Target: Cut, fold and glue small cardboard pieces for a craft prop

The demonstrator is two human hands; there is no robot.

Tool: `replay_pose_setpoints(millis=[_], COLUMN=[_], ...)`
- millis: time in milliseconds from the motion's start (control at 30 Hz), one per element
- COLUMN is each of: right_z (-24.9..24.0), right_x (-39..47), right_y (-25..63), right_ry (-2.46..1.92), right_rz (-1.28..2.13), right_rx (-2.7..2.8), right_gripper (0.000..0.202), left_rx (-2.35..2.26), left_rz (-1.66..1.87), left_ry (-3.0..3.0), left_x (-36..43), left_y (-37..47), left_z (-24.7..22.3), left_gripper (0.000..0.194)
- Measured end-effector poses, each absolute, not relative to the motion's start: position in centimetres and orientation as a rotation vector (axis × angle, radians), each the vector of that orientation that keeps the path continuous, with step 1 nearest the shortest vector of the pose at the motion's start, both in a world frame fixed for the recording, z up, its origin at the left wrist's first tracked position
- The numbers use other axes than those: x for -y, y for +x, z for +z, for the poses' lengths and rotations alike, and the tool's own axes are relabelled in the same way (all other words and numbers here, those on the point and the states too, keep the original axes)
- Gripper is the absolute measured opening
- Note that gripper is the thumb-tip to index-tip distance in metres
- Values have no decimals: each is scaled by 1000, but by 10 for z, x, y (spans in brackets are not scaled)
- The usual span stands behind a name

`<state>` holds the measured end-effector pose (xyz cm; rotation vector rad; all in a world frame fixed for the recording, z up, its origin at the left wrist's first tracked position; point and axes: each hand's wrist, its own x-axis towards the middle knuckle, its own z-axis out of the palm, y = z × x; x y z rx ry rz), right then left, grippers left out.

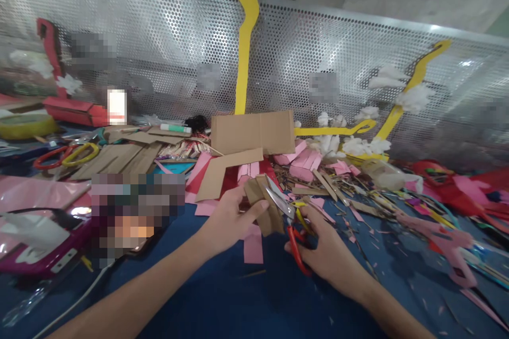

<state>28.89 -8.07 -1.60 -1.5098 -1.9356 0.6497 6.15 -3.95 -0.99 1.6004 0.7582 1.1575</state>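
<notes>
Near the middle of the view, my left hand (230,220) pinches a small folded piece of brown cardboard (263,209) between thumb and fingers. My right hand (324,243) grips scissors (296,254) with one red and one yellow handle. Their metal blades lie against the cardboard's upper right side; how far they are parted is hard to tell. Below the cardboard, a pink paper strip (253,246) lies on the blue table surface (254,307). Behind my hands are an angled brown cardboard strip (214,169) and a larger brown cardboard piece (252,132).
A pink glue gun (445,243) lies at the right, beside sticks and paper scraps. At the left are another pair of scissors (79,154), a roll of yellow tape (26,126) and a purple container (40,249). Yellow hooked shapes (246,37) stand before a perforated metal panel (170,26).
</notes>
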Motion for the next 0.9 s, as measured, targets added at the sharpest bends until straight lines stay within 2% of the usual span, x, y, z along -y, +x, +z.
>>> replay_pose_setpoints(millis=[100, 300, 700, 900], right_z=[-20, -24, -20, -21], right_x=[84, 83, 83, 82], right_y=[288, 290, 289, 288], right_ry=[-1525, -1299, -1276, -1249], right_rz=[655, 750, 911, 980], right_rx=[1938, 1945, 1944, 1926], right_gripper=[60, 38, 20, 22], left_rx=[-730, -716, -689, -690], left_rz=[1105, 1088, 1067, 1060], left_ry=[1617, 1618, 1596, 1583], left_x=[43, 41, 37, 36], left_y=[65, 63, 62, 62], left_z=[-11, -11, -15, -15], left_gripper=[19, 19, 26, 28])
